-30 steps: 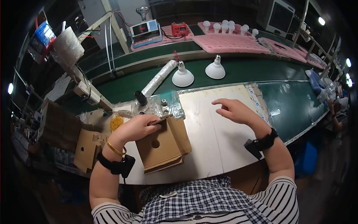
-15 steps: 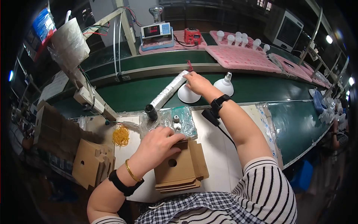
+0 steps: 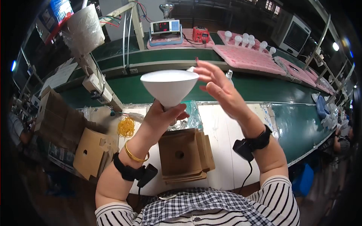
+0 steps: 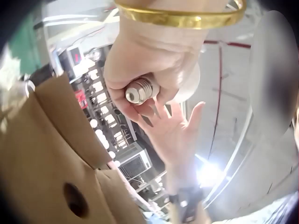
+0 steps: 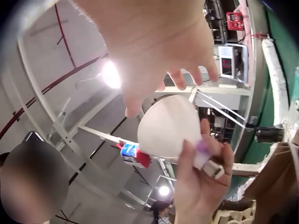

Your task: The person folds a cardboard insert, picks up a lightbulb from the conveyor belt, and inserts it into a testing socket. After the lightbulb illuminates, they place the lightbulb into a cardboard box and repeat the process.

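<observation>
My left hand [image 3: 160,116] grips a white cone-shaped lamp bulb [image 3: 169,87] around its neck, wide face up. In the left wrist view its metal screw base [image 4: 141,90] pokes out between the curled fingers. My right hand [image 3: 224,92] is beside the bulb's rim, fingers loosely spread and holding nothing; the right wrist view also shows that hand [image 5: 159,51] above the bulb's face [image 5: 170,126]. Below the left hand, a stack of folded brown cardboard boxes [image 3: 171,164] with a round hole lies on the white worktop. A second bulb [image 3: 229,74] is partly hidden behind the right hand.
Yellow rubber bands [image 3: 126,127] lie left of the stack, with more cardboard [image 3: 90,154] beyond. A green conveyor [image 3: 264,88] runs behind the worktop. Farther back are a meter [image 3: 165,28], a red device [image 3: 200,34] and several small bulbs [image 3: 245,39] on pink foam.
My left hand has let go of the cardboard and now holds the bulb upturned. The right hand reached to the bulb on the conveyor, then came back and is off it now.
</observation>
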A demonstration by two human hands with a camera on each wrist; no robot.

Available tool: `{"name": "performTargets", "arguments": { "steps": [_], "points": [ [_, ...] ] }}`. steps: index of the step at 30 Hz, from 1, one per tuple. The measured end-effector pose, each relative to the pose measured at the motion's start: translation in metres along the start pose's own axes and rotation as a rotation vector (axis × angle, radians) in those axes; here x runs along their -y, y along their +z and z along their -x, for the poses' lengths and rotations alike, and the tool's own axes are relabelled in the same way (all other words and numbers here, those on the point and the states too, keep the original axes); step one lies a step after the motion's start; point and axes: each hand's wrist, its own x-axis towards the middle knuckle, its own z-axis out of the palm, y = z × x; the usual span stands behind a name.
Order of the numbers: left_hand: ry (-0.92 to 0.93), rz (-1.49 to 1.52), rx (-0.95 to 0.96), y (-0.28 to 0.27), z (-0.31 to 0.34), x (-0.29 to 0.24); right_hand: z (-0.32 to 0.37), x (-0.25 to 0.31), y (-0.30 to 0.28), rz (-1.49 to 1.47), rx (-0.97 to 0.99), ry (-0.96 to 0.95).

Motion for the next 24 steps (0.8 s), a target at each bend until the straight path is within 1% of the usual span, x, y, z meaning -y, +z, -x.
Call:
{"name": "performTargets", "arguments": {
  "steps": [1,2,3,4,5,6,7,8,9,10,12,13,14,15,16,18,19,20,22,24],
  "points": [
    [-0.036,-0.240,-0.003,0.004,0.004,-0.009,-0.001,0.011,0.001,0.095,0.044,0.005],
    [0.112,-0.533,0.000,0.003,0.009,-0.004,-0.002,0.021,0.002,0.192,0.089,0.005],
    [0.298,-0.719,0.046,0.006,0.015,-0.004,-0.001,0.035,0.006,0.290,0.150,0.037],
    [0.485,-0.901,0.092,0.010,0.021,-0.004,0.001,0.041,0.009,0.362,0.255,0.040],
    [0.358,-0.892,0.086,0.012,0.026,0.002,0.002,0.040,0.010,0.381,0.289,0.079],
    [0.351,-0.884,0.082,0.013,0.029,0.005,0.003,0.039,0.011,0.401,0.326,0.116],
    [0.395,-0.903,0.071,0.014,0.030,0.007,0.008,0.039,0.013,0.400,0.331,0.122],
    [0.443,-0.923,0.060,0.014,0.030,0.007,0.012,0.040,0.014,0.412,0.314,0.081],
    [0.415,-0.856,0.079,0.016,0.030,0.005,0.014,0.042,0.015,0.426,0.295,0.039],
    [0.418,-0.851,0.080,0.017,0.032,0.003,0.015,0.043,0.017,0.431,0.295,0.041],
    [0.529,-1.011,0.023,0.018,0.035,-0.006,0.013,0.042,0.018,0.460,0.234,0.047],
    [0.609,-1.080,-0.038,0.015,0.038,-0.015,0.011,0.031,0.012,0.648,0.194,-0.019],
    [0.691,-1.148,-0.103,0.010,0.043,-0.026,0.011,0.019,0.009,0.658,0.191,-0.024],
    [0.639,-1.127,-0.128,0.006,0.054,-0.033,0.009,0.006,0.005,0.861,0.172,-0.020],
    [0.651,-1.126,-0.134,0.004,0.062,-0.030,0.006,-0.011,0.000,1.062,0.154,-0.017],
    [0.185,-0.993,0.210,0.000,0.084,-0.022,0.006,-0.050,0.002,1.059,0.189,0.009],
    [0.244,-1.021,0.307,-0.001,0.092,-0.010,0.006,-0.058,0.008,1.098,0.204,0.031],
    [0.302,-1.048,0.403,0.000,0.099,0.002,0.006,-0.067,0.016,1.142,0.182,0.005],
    [0.218,-1.033,0.453,0.005,0.109,0.013,0.002,-0.082,0.023,1.171,0.197,-0.011],
    [0.216,-1.032,0.442,0.004,0.111,0.021,0.000,-0.088,0.026,1.193,0.217,-0.011]
  ]
}}
